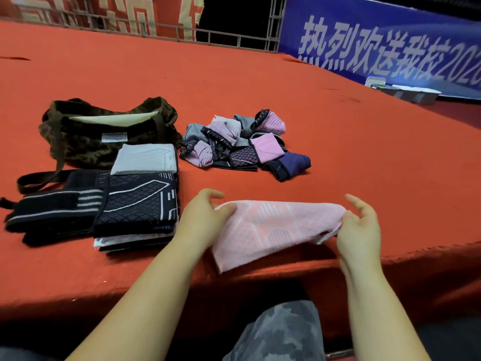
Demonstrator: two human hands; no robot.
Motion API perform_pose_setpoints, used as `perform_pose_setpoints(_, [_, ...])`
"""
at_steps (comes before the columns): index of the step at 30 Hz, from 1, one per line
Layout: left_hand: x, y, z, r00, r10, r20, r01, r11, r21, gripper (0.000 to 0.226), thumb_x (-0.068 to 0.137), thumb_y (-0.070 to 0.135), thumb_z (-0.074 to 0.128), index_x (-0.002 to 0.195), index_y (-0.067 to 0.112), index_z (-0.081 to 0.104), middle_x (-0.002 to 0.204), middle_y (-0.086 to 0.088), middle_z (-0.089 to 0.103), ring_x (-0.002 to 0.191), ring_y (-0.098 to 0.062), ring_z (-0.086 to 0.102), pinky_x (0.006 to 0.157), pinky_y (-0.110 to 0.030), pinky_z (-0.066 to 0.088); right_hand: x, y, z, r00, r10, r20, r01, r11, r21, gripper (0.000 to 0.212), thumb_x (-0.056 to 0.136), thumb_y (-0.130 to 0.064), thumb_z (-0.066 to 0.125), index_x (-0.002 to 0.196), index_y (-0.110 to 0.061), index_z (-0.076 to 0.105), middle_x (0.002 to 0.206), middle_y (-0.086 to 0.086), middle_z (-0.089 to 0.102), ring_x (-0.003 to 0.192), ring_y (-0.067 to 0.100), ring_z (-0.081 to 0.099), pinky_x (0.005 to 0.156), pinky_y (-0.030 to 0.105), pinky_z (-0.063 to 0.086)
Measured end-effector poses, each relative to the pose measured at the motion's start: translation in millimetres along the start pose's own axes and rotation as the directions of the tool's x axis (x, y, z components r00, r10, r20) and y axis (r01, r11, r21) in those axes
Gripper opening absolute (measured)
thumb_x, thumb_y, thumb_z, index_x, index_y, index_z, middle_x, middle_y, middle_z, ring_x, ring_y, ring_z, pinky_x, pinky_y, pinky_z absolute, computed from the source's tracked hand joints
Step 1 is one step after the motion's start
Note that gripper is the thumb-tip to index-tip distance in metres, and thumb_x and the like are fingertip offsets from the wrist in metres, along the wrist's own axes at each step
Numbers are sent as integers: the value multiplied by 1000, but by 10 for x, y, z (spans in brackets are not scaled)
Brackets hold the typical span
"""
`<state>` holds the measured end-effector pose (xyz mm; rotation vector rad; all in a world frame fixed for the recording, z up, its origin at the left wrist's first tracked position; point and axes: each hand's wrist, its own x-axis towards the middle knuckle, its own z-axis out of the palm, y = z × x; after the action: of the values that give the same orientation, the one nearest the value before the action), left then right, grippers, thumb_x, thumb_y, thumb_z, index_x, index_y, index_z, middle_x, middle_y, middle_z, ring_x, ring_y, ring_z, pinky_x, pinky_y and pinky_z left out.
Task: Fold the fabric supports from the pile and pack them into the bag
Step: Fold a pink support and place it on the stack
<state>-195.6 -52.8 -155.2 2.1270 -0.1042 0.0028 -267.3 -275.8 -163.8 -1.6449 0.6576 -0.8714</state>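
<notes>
Pink fabric support [270, 230]: one piece, pale pink with a lighter woven line pattern, lower centre of the frame, at the near edge of the red-covered surface [260, 82]. Held stretched between two hands; its lower corner hangs down over the surface edge.

Left hand [205, 214]: at the support's left end, thumb and fingers pinching the upper left corner.

Right hand [360, 227]: at the support's right end, thumb and curled fingers gripping the bunched edge; the index finger is lifted clear of the cloth.

Pile of supports [242, 144]: unfolded, centre of the frame, above the held piece and well apart from it. Mixed pieces in pink, grey, dark diamond pattern and one navy at the right side.

Folded stack [140, 204]: left of the left hand, flat pieces laid one upon another, a dark diamond-patterned one uppermost at the front, white and dark edges showing beneath. A white folded piece [145, 158] lies at the stack's far end.

Black strap-like supports [52, 207]: with pale stripes, just beside the stack on its left.

Bag [104, 131]: camouflage cloth, upper left, mouth open showing a pale lining, white label on the front, strap trailing toward the left.

Blue banner [390, 43]: white characters, upper right.

Camouflage-clad knee [281, 332]: bottom centre.
</notes>
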Motion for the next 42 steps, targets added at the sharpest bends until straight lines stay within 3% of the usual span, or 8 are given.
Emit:
perform_pose_setpoints(4, [-145,-98,134,964,259,-57,-231,926,298,45,86,31,64,127,17,52,124,-4,55,118,-26,50,101,-36,35,-154,62,-39,990,56,127,-41,992,-116,47,84,12,40,117,-20,51,86,4,63,59,2,55,55,10,43])
perform_pose_setpoints(9, [-477,-428,291,845,502,187,-533,751,390,37,77,47,46,92,22,68,94,4,66,90,-21,64,81,-35,48,-288,247,-88,989,106,107,-62,934,-353,50,84,-8,62,131,-9,44,93,4,59,85,21,54,72,26,34])
perform_pose_setpoints(19, [-581,-694,107,889,456,44,-448,845,291,10,80,14,68,90,16,69,91,3,68,87,-22,63,80,-25,40,-404,313,-183,998,-15,56,31,956,-291,30,94,-5,45,122,-6,56,118,13,62,108,25,56,77,19,32])
perform_pose_setpoints(26, [-729,-695,-113,930,345,-129,-347,938,11,21,78,10,72,74,27,60,81,14,66,80,-4,59,73,-9,38,-476,156,-200,989,-124,83,133,984,-119,31,95,-6,48,125,-13,51,79,5,63,74,19,57,63,18,42])
perform_pose_setpoints(29, [-726,-680,-287,945,283,-165,-311,933,-180,20,81,5,68,76,22,61,76,5,68,73,-12,62,75,-23,47,-475,90,-193,995,-81,63,80,997,19,35,91,0,48,120,-19,51,86,4,64,71,11,59,57,4,42])
perform_pose_setpoints(33, [-742,-646,-468,949,225,-222,-298,869,-394,19,89,3,61,81,20,59,77,-3,66,72,-12,60,77,-31,47,-495,-6,-177,987,-50,151,15,976,219,39,89,8,46,114,-21,50,94,4,68,84,16,62,77,29,49])
perform_pose_setpoints(38, [-804,-625,-518,956,132,-263,-247,844,-477,9,92,14,58,89,22,62,80,1,65,76,-10,57,75,-28,46,-610,-113,-209,920,-222,324,214,975,61,46,83,17,44,100,-22,61,106,3,65,85,-4,58,76,13,45])
perform_pose_setpoints(42, [-846,-594,-549,974,76,-213,-187,801,-569,11,95,11,52,98,16,61,85,1,65,79,-10,58,78,-29,46,-767,-102,-281,763,-282,582,450,877,-165,48,75,5,68,114,-23,59,112,-3,58,98,7,54,86,11,38])
